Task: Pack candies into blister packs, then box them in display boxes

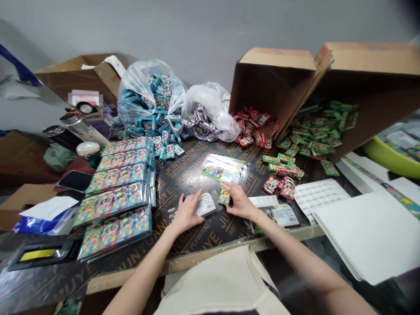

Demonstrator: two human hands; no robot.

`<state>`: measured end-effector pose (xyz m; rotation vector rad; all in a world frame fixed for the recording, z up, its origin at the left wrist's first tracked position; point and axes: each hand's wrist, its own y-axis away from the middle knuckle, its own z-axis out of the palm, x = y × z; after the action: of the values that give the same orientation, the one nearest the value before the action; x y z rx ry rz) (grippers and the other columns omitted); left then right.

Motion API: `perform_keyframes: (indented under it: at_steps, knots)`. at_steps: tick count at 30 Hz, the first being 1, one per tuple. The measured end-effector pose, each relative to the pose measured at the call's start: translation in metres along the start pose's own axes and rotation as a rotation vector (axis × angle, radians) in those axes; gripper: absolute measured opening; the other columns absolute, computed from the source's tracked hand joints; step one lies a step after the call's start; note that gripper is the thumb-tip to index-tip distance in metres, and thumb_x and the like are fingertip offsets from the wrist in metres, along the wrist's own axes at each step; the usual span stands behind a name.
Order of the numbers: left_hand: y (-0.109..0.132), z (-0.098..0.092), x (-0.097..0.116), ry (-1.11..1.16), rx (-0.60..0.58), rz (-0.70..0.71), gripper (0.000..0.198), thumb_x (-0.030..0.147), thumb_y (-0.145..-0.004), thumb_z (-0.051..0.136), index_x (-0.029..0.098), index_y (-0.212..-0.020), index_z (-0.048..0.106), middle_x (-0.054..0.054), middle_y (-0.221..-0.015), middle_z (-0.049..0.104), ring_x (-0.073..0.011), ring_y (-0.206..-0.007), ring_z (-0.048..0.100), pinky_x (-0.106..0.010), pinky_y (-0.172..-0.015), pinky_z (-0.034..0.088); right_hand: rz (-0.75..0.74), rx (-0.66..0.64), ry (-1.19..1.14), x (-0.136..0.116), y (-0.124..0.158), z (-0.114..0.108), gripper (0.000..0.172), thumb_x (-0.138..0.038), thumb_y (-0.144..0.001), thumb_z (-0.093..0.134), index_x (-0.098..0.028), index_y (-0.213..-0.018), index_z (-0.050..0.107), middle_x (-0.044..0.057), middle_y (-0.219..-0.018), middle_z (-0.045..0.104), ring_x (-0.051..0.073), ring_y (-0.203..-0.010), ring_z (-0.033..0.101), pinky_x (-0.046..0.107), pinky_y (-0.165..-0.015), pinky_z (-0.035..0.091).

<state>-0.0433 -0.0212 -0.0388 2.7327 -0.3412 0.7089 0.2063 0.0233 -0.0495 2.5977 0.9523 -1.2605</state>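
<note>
My left hand [187, 212] spans the left end of a clear plastic packet with a white printed label [206, 204], its thumb and forefinger at opposite edges. At the packet's right end, my right hand [239, 200] grips a small green box with colourful print [224, 196] between thumb and fingers. Whether the box is inside the packet's mouth, I cannot tell. Just beyond my hands lie flat clear packets with a green printed strip [213, 173]. Another labelled packet [275, 214] rests under my right forearm. Small green boxes [282, 164] and red boxes [278, 186] sit to the right.
Filled packets [118, 197] are stacked on the left. At the back stand a bag of blue boxes [151, 96], a bag of purple boxes [203, 118] and cartons holding red [272, 78] and green boxes [377, 96]. White sheets [370, 232] overhang the right front edge.
</note>
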Motion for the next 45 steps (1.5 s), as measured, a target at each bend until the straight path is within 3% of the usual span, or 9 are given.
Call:
perform_keyframes:
  at_steps: [7, 11, 13, 19, 25, 33, 38, 41, 45]
  knots:
    - [0.006, -0.007, 0.014, 0.188, -0.008, 0.088, 0.108, 0.025, -0.051, 0.071, 0.022, -0.14, 0.01, -0.01, -0.127, 0.044, -0.0269, -0.116, 0.043, -0.047, -0.103, 0.021, -0.078, -0.293, -0.484, -0.012, -0.011, -0.009, 0.093, -0.014, -0.056, 0.065, -0.022, -0.138, 0.021, 0.008, -0.14, 0.031, 0.024, -0.125, 0.035, 0.039, -0.104, 0.026]
    - [-0.003, -0.012, 0.022, 0.369, 0.268, -0.114, 0.101, 0.03, -0.049, 0.075, 0.025, -0.137, 0.024, -0.008, -0.12, 0.045, -0.0267, -0.112, 0.045, -0.041, -0.096, 0.035, 0.208, 0.107, -0.763, -0.021, -0.023, -0.009, 0.087, -0.022, -0.065, 0.067, -0.031, -0.137, 0.019, 0.005, -0.143, 0.024, 0.021, -0.125, 0.035, 0.039, -0.104, 0.026]
    - [-0.011, -0.01, 0.027, 0.536, 0.424, -0.213, 0.093, 0.034, -0.05, 0.076, 0.023, -0.132, 0.035, -0.007, -0.114, 0.049, -0.025, -0.107, 0.049, -0.039, -0.094, 0.037, 0.397, 0.285, -0.968, -0.032, -0.033, -0.003, 0.083, -0.03, -0.069, 0.065, -0.034, -0.136, 0.015, 0.006, -0.138, 0.035, 0.02, -0.117, 0.046, 0.038, -0.097, 0.036]
    - [-0.026, 0.016, 0.061, 1.352, 0.508, -0.302, 0.041, 0.035, -0.071, 0.063, 0.014, -0.106, 0.059, -0.007, -0.103, 0.062, -0.0185, -0.093, 0.058, -0.031, -0.085, 0.044, 0.78, 0.655, -1.254, -0.064, -0.064, 0.016, 0.057, -0.039, -0.068, 0.061, -0.026, -0.119, 0.037, 0.0, -0.09, 0.065, 0.017, -0.079, 0.063, 0.029, -0.065, 0.051]
    - [-0.024, 0.017, 0.087, 1.768, 0.551, -0.579, 0.032, 0.044, -0.07, 0.062, 0.013, -0.077, 0.062, -0.003, -0.072, 0.067, -0.0156, -0.069, 0.063, -0.027, -0.068, 0.048, 0.884, 0.651, -1.24, -0.059, -0.06, 0.017, 0.044, -0.017, -0.057, 0.056, -0.023, -0.098, 0.042, -0.005, -0.061, 0.063, 0.017, -0.059, 0.062, 0.027, -0.052, 0.047]
    - [-0.034, -0.008, 0.066, 1.61, 0.39, -0.576, 0.019, 0.022, -0.057, 0.066, 0.013, -0.074, 0.066, -0.002, -0.067, 0.065, -0.0113, -0.058, 0.058, -0.022, -0.057, 0.044, 0.939, 0.392, -1.448, -0.049, -0.045, 0.001, 0.038, -0.01, -0.054, 0.049, -0.021, -0.091, 0.045, 0.002, -0.077, 0.069, 0.02, -0.066, 0.065, 0.034, -0.06, 0.048]
    - [-0.031, -0.028, 0.063, 1.261, 0.378, -0.362, 0.009, 0.018, -0.053, 0.071, 0.014, -0.062, 0.069, -0.003, -0.066, 0.066, -0.0141, -0.065, 0.057, -0.022, -0.063, 0.043, 0.76, 0.336, -1.168, -0.044, -0.034, -0.006, 0.009, -0.015, -0.06, 0.058, -0.016, -0.068, 0.06, 0.003, -0.077, 0.069, 0.016, -0.07, 0.062, 0.029, -0.067, 0.047]
    - [-0.033, -0.036, 0.062, 1.043, 0.313, -0.263, 0.013, 0.025, -0.054, 0.073, 0.014, -0.06, 0.069, -0.005, -0.064, 0.066, -0.016, -0.063, 0.058, -0.026, -0.064, 0.044, 0.622, 0.358, -1.032, -0.042, -0.025, -0.008, 0.012, -0.026, -0.065, 0.063, -0.016, -0.072, 0.067, 0.004, -0.078, 0.069, 0.017, -0.074, 0.061, 0.029, -0.069, 0.046]
    - [-0.039, -0.044, 0.061, 1.127, 0.17, -0.332, 0.019, 0.024, -0.05, 0.076, 0.013, -0.065, 0.07, -0.004, -0.059, 0.066, -0.0126, -0.052, 0.055, -0.024, -0.055, 0.043, 0.628, 0.373, -0.931, -0.04, -0.023, -0.009, 0.019, -0.033, -0.062, 0.069, -0.016, -0.072, 0.068, 0.002, -0.069, 0.067, 0.015, -0.063, 0.058, 0.025, -0.059, 0.045]
